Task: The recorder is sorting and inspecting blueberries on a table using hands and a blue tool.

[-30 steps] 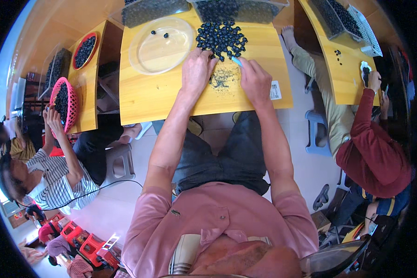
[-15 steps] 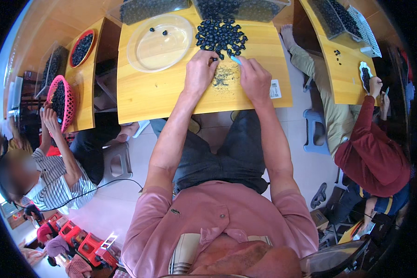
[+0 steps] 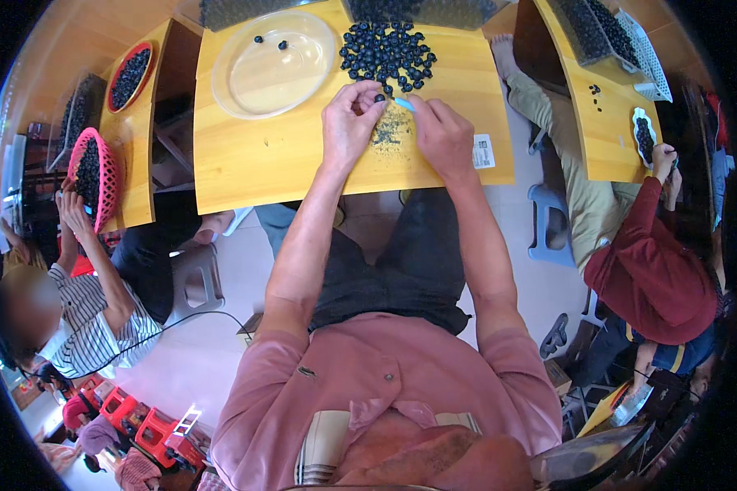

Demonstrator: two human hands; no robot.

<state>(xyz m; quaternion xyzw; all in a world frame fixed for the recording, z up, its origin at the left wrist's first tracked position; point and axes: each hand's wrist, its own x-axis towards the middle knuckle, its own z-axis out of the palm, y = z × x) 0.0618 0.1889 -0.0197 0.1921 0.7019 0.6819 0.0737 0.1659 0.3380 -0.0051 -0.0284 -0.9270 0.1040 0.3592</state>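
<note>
Between the thumb and fingers of my left hand [image 3: 348, 127] is a dark round bead [image 3: 379, 98]. My right hand [image 3: 444, 135] is closed around a small tool with a light-blue handle [image 3: 404, 104], pointing toward that bead. Its working end is too small to make out. A pile of similar dark beads [image 3: 385, 53] lies just beyond my fingers. Dark shavings [image 3: 391, 135] are scattered on the wooden table [image 3: 270, 159] between my hands. To the left, a clear round plastic dish [image 3: 266, 82] holds two of the beads.
Clear bins of dark beads [image 3: 422, 10] stand at the table's far edge. A white label [image 3: 484, 151] sits by my right wrist. At left, a person works over a pink basket [image 3: 113, 184]; at right, a person in dark red [image 3: 655, 270] handles a small white dish [image 3: 637, 131].
The view has shifted slightly, so the table sits a little higher and further left. My left fingers have changed position, and the bead between them now shows more clearly. Both hands stay close together.
</note>
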